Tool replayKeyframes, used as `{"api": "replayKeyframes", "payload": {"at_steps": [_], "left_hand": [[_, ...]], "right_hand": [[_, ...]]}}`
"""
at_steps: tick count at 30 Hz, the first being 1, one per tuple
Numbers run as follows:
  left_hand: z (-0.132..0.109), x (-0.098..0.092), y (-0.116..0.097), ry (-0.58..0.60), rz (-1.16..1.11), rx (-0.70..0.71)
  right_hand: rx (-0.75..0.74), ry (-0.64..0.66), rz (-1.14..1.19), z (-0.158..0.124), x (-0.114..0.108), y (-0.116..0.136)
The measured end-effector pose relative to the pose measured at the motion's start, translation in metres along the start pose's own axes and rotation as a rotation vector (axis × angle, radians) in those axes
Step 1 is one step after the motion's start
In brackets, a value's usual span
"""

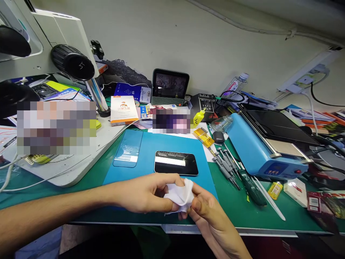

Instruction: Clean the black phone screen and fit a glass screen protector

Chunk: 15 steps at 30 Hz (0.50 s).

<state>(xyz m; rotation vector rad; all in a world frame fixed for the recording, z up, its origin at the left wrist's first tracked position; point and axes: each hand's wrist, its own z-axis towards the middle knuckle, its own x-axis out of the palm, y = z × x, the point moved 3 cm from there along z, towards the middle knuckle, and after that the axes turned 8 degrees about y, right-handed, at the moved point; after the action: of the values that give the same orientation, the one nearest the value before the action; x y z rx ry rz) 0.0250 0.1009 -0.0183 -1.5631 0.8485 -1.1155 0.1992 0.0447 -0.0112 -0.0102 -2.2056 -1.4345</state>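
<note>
Against a pale wall (134, 36), a green desk (242, 214) spreads before you, with a blue mat (151, 142) laid across its middle. At the near edge of that mat, both your hands meet on a crumpled white cloth (180, 196). Your left hand's (147, 194) grip is closed, thumb on the near side and bent fingers on the far side, with the cloth bunched between them. Your right hand (212, 212) has its grip drawn in too, thumb and fingers pinching the cloth's right edge. Just beyond your left hand, a dark-screened phone (176, 163) lies face up on the mat, light reflected across its glass. Left of it and a little farther, a clear glass sheet (128, 148) with a dark border lies flat, apart from the phone. To your right, several screwdrivers (226, 167) lie near a blue machine (249, 147).
</note>
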Motion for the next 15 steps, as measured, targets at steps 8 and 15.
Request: {"api": "replayKeyframes", "payload": {"at_steps": [8,15], "left_hand": [[-0.003,-0.006,0.001,0.030,-0.098,-0.095],[0.000,-0.010,-0.004,0.032,-0.127,-0.037]], "right_hand": [[-0.040,-0.130,-0.185,-0.002,-0.011,-0.009],[-0.236,-0.289,-0.281,-0.004,-0.018,-0.009]]}}
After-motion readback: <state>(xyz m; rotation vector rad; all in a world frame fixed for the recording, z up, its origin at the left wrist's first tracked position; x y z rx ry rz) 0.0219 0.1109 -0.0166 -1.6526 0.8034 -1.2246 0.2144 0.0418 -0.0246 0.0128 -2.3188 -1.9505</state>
